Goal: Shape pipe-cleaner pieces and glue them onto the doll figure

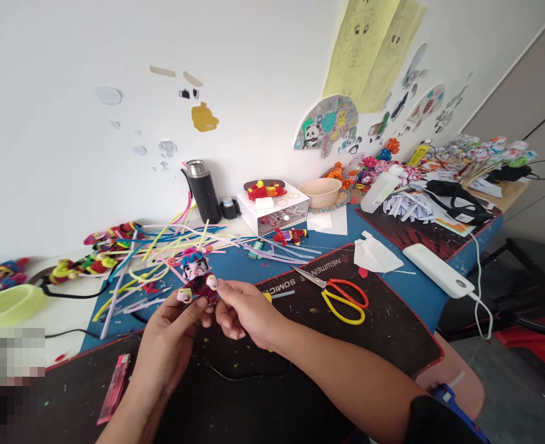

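Note:
A small pipe-cleaner doll [202,285] is held up above the black mat, its painted face toward me. It has a blue and pink headpiece, a dark red body and pale hands. My left hand [179,330] is closed on its lower left side, thumb on the body. My right hand [242,308] pinches the doll's arm on the right with thumb and fingers. Part of a yellow thing [268,298] shows behind my right hand, mostly hidden. Scissors [341,296] with one red and one yellow handle lie apart on the mat, right of my hands.
Loose pipe cleaners [161,246] spread over the back left. A black thermos [203,194] stands by the wall beside a white drawer box [273,206]. A pink packet [115,388] lies front left. A white corded device [439,271] is at right. More dolls [94,256] lie left.

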The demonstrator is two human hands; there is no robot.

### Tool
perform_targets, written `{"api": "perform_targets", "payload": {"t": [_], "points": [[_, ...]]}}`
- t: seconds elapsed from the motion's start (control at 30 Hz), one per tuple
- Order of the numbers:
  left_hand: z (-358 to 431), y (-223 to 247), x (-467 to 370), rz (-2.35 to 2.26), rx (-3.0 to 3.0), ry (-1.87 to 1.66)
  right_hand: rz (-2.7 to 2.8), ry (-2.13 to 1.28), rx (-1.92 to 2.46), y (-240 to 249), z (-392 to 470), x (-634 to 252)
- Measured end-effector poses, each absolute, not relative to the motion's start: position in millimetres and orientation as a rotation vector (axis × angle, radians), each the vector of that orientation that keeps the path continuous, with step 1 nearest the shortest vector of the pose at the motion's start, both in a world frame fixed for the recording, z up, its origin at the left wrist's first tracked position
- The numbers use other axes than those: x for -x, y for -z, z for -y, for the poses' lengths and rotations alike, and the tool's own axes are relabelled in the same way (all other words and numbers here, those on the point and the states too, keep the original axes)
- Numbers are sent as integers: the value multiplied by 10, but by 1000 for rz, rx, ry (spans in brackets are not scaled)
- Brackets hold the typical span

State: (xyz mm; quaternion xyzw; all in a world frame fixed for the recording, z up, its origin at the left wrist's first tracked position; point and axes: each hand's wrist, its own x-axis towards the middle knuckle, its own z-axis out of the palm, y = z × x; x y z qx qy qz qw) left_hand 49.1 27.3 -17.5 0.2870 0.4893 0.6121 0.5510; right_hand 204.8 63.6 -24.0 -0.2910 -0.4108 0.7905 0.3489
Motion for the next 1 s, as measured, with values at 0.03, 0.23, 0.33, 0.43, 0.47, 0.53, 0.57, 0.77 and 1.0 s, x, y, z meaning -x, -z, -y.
{"api": "perform_targets", "payload": {"t": [0.03,0.23,0.33,0.43,0.47,0.53,0.57,0.77,1.0], "points": [[-273,175,-490,-1155,-661,-1453,1063,-2046,750,245,-636,-2047],[-304,177,-491,-1143,-578,-1457,1080,-2053,716,263,-624,-2044],[-314,172,-497,-1130,-575,-1452,1074,-2061,702,255,-621,-2041],[-311,166,-502,-1135,-570,-1451,1040,-2075,710,235,-622,-2036],[-308,165,-503,-1134,-574,-1447,1029,-2078,718,228,-623,-2035],[-303,161,-507,-1128,-584,-1441,1011,-2078,734,215,-622,-2033],[-301,159,-510,-1125,-588,-1441,1004,-2072,740,211,-621,-2033],[-289,149,-532,-1116,-611,-1474,1006,-2047,733,211,-616,-2031],[-282,173,-538,-1121,-625,-1506,1018,-2057,760,194,-612,-2036]]}}
